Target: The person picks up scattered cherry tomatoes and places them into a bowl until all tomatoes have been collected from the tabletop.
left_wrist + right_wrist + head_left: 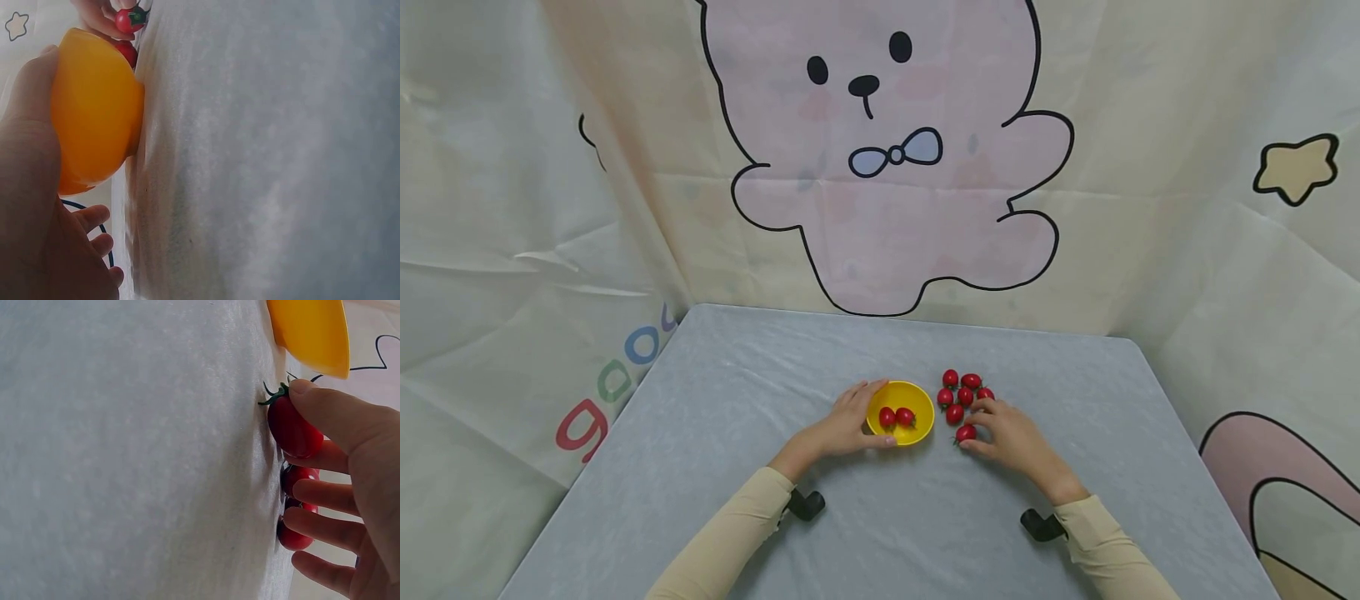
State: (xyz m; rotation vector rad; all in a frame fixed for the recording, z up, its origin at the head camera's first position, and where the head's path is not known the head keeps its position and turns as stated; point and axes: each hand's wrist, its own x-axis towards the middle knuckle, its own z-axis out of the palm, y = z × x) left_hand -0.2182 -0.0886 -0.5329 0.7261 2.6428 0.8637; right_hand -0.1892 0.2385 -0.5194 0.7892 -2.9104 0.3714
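A small yellow bowl [906,395] stands on the table with two red cherry tomatoes [906,417] inside. My left hand [847,423] holds it from the left, thumb along the near side and fingers at the far side. In the left wrist view the thumb lies against the bowl's wall [94,112]. To the right of the bowl, my right hand [1011,435] pinches a cherry tomato [292,428] with a green stem between thumb and index finger, low at the table surface. Its other fingers are spread beside more tomatoes [294,536].
Several loose cherry tomatoes [966,396] lie in a cluster just beyond the right hand. A grey-blue cloth covers the table [760,358]. Behind it hangs a curtain [880,250] printed with a pink bear, and pale fabric encloses both sides.
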